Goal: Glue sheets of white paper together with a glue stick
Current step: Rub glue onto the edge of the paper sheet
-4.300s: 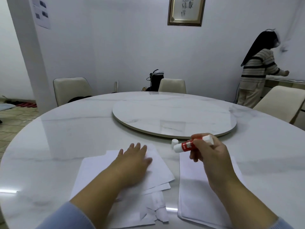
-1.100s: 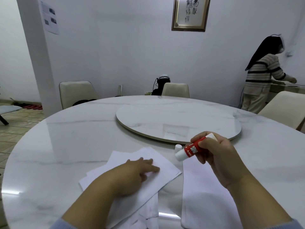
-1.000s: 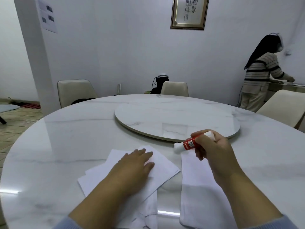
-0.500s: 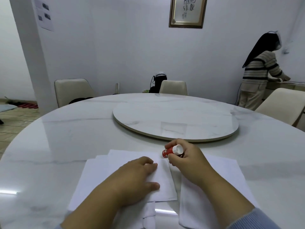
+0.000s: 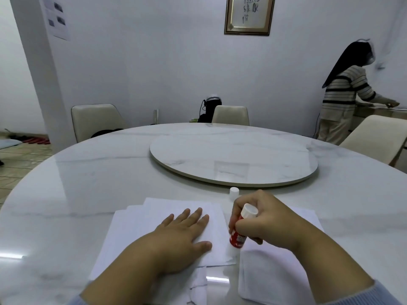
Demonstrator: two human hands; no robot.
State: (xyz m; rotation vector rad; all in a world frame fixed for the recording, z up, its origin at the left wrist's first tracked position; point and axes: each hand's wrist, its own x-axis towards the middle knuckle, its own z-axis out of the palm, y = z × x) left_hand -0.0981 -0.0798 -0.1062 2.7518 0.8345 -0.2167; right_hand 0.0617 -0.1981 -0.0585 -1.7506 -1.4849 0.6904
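A pile of white paper sheets point(image 5: 141, 225) lies on the marble table in front of me. My left hand point(image 5: 178, 241) rests flat on the top sheet, fingers spread. My right hand point(image 5: 262, 221) grips a red and white glue stick point(image 5: 239, 235), held nearly upright with its tip down on the right edge of the top sheet. The glue stick's white cap point(image 5: 234, 192) stands on the table just beyond my right hand. A second stack of white paper point(image 5: 275, 274) lies under my right forearm.
A round marble turntable point(image 5: 233, 159) sits at the middle of the table point(image 5: 88, 183). Cream chairs point(image 5: 97, 119) stand around it. A person in a striped sweater point(image 5: 343, 100) stands at the back right by a counter.
My right hand has brought the glue stick down and toward me, from the sheet's far corner to its right edge. The left hand has flattened and spread on the top sheet.
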